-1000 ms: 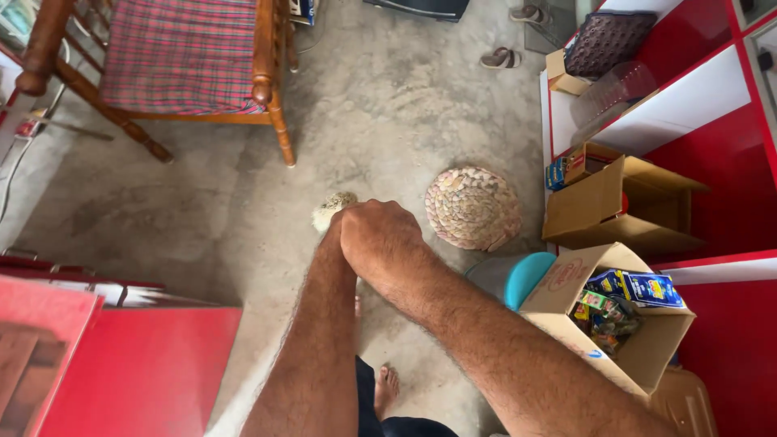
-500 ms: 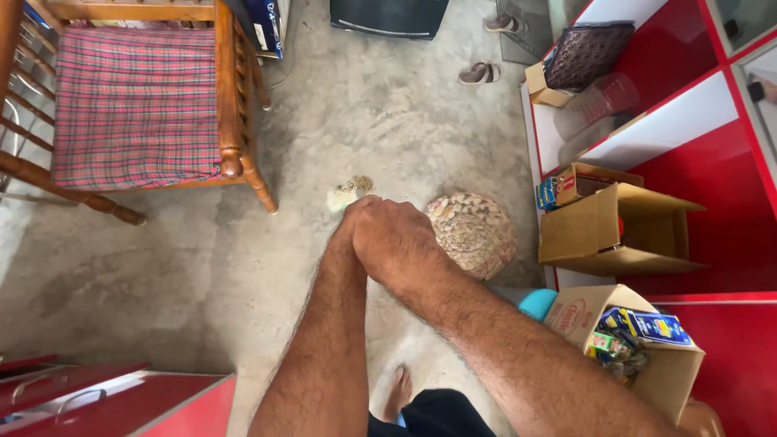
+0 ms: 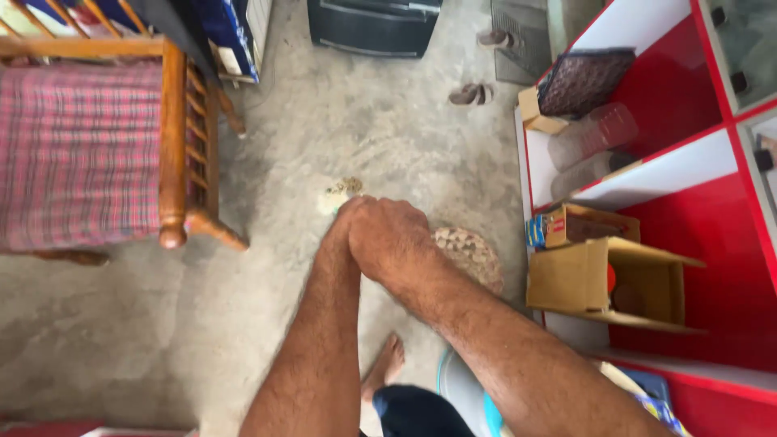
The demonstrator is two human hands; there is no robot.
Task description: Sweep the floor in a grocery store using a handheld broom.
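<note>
A woven mat [image 3: 473, 255] lies behind the clasped right hand [image 3: 388, 235], cardboard box [image 3: 599, 283] beside.

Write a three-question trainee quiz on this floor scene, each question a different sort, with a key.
1. True or false: the right hand lies over the left hand.
2. What lies on the concrete floor just right of the hands? A) woven round mat B) metal bucket C) broom
3. Fill in: the wooden chair has a red ______ cushion.

Key: 1 true. 2 A, the woven round mat. 3 checked.
</note>
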